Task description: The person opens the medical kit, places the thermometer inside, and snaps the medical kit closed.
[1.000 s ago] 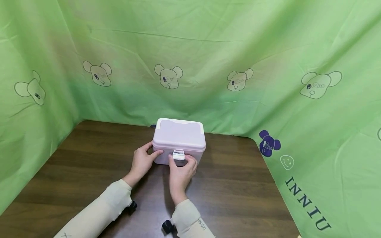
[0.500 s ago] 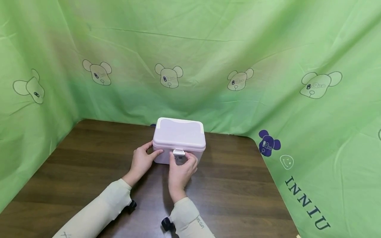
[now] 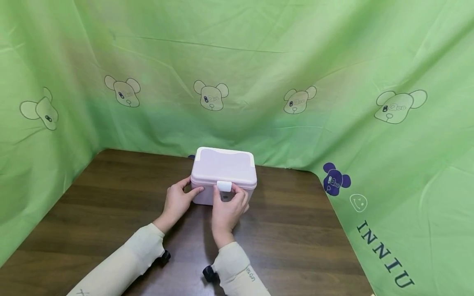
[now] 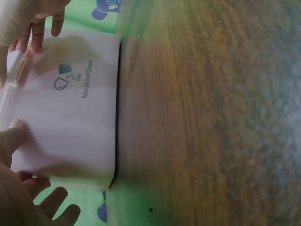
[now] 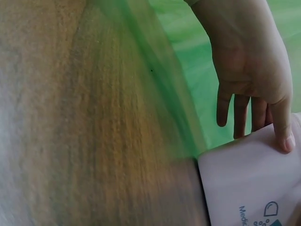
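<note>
- Green cloth printed with cartoon bears drapes the back and sides of a dark wooden table, where a pale lilac medicine box sits near the far edge, just in front of the backdrop.
- Your left hand braces the box's left front corner, thumb on the front wall and fingers curled round the side, gripping the body below the lid.
- Your right hand works at the front, thumb and fingers pinching round the white latch, which lies flat against the lid's rim.
- Seen from the left wrist, the front face carries a small logo and the words "Medicine Chest"; your fingers show at both ends of the box there.
- Judged from here, a hard upward pull on the latch could tip or slide the light box toward the cloth if your left hand slackens.
- Whether the latch is fully caught cannot be told; if it is not, the lid could spring loose.
</note>
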A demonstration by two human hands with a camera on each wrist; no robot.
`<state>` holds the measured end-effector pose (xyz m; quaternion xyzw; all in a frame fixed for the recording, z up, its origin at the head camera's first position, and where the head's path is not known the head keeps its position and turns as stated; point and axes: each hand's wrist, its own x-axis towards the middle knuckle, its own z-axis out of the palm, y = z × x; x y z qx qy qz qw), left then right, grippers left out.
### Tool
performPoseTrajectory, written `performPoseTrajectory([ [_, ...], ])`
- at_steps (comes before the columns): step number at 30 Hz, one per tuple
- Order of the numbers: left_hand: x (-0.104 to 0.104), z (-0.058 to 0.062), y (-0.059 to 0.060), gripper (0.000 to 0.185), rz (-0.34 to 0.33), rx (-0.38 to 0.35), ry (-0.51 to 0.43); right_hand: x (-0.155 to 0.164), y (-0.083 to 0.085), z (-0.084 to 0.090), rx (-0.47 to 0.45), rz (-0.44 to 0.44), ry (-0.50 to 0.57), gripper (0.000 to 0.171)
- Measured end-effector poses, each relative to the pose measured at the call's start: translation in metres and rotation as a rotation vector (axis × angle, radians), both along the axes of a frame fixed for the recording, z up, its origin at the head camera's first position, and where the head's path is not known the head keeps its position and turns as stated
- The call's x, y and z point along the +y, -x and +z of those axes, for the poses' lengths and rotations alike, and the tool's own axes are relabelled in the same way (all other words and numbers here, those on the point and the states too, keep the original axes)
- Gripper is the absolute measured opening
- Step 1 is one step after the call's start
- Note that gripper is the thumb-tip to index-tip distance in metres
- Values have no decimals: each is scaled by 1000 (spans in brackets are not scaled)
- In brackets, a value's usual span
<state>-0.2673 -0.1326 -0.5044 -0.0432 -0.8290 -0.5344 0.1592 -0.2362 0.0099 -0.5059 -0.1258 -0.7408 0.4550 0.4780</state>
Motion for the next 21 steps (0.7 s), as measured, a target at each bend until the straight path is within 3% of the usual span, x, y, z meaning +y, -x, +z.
performPoseTrajectory([
  [6, 1, 0, 1, 57, -1, 5, 7, 3, -1, 5, 0, -25, -82, 51],
  [14, -1, 2, 0, 60, -6, -20, 7, 2, -6, 7, -61, 19, -16, 49],
  [21, -1, 0, 0, 60, -8, -25, 11, 3, -8, 1, -73, 23, -29, 48],
])
